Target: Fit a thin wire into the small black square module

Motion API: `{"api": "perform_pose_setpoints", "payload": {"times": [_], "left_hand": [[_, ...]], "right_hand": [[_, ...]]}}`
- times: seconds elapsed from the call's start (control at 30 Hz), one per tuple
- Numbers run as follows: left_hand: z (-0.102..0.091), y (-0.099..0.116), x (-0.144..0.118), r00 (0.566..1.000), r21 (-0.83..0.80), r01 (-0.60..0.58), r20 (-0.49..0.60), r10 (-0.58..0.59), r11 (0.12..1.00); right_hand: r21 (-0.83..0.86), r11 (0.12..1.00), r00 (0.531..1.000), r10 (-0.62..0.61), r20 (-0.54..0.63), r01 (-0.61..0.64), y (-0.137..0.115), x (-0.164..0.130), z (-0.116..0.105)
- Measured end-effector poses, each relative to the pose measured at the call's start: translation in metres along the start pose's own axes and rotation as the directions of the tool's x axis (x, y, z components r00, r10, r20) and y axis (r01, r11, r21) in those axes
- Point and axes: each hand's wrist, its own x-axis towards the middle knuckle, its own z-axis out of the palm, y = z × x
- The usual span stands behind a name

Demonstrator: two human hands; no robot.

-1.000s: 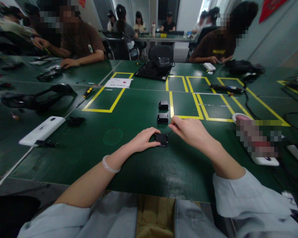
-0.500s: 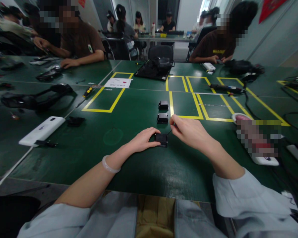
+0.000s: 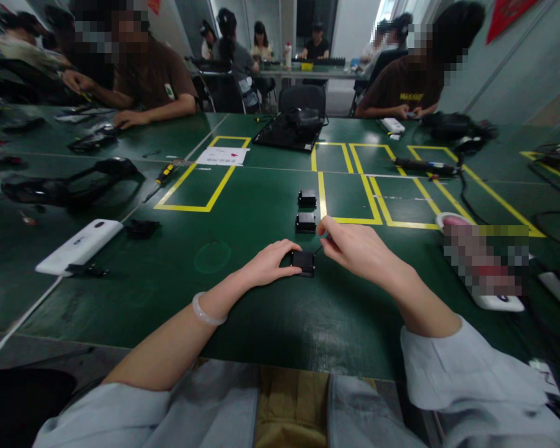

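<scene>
- Work on the black block [image 3: 303, 264] looks partway: a thin dark tool [image 3: 318, 250] slants to its right edge.
- A second block [image 3: 305, 222] and a third block [image 3: 307, 198] stand beyond; whether done or waiting, I cannot tell.
- The block lies on the table [image 3: 261, 323], edges roughly square to the person; long axis unclear.
- Left hand [image 3: 273, 262]: grip pinching the block's left side. Right hand [image 3: 359, 246]: grip pinching the tool.

The left hand's grip [image 3: 271, 262] hides the left edge of the black block [image 3: 304, 264]. Right of the block, the right hand's grip [image 3: 354, 244] covers part of a thin tool [image 3: 318, 250], its tip too small to tell; farther right, pixelation blurs a white-edged device [image 3: 488, 302]. Below the block, the frame's edge cuts 2 sleeves [image 3: 466, 373].
</scene>
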Motion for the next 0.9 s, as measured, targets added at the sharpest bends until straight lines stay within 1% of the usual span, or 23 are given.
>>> {"api": "perform_pose_setpoints", "payload": {"times": [0.1, 0.23, 0.3, 0.43, 0.53, 0.63, 0.8, 0.9], "left_hand": [[0.0003, -0.0007, -0.0001, 1.0, -0.004, 0.002, 0.0, -0.002, 1.0], [0.0003, -0.001, -0.0002, 1.0, -0.012, -0.003, -0.009, 0.002, 1.0], [0.0001, -0.0011, -0.0002, 1.0, -0.011, 0.001, -0.008, -0.001, 1.0], [-0.0005, -0.0009, -0.0001, 1.0, -0.005, 0.001, -0.001, -0.001, 1.0], [-0.0007, -0.0003, -0.0003, 1.0, -0.004, -0.001, 0.003, 0.001, 1.0], [-0.0004, 0.0, -0.0006, 1.0, -0.004, 0.003, -0.004, -0.003, 1.0], [0.0, -0.0006, -0.0004, 1.0, -0.004, 0.006, 0.005, -0.006, 1.0], [0.0001, -0.0011, -0.0001, 1.0, -0.001, 0.002, 0.001, -0.002, 1.0]], "right_hand": [[-0.037, 0.999, 1.0, 0.0, 0.03, 0.001, -0.0013, 0.0005, -0.0036], [-0.119, 0.992, 0.998, 0.037, 0.049, -0.031, -0.0003, 0.002, -0.0023], [-0.111, 0.994, 0.999, 0.027, 0.038, -0.022, 0.0009, 0.0021, -0.0001], [-0.032, 0.999, 1.0, -0.017, 0.012, 0.017, 0.0019, 0.0004, 0.0009], [-0.01, 1.0, 1.0, -0.013, 0.004, 0.013, 0.0005, -0.0006, -0.0013], [-0.035, 0.999, 1.0, 0.009, 0.005, -0.009, -0.0007, 0.0003, -0.0021], [-0.15, 0.986, 0.996, 0.078, 0.04, -0.071, -0.0002, 0.0034, 0.0005], [-0.111, 0.992, 0.997, 0.067, 0.027, -0.063, 0.0006, 0.0034, 0.0014]]}}
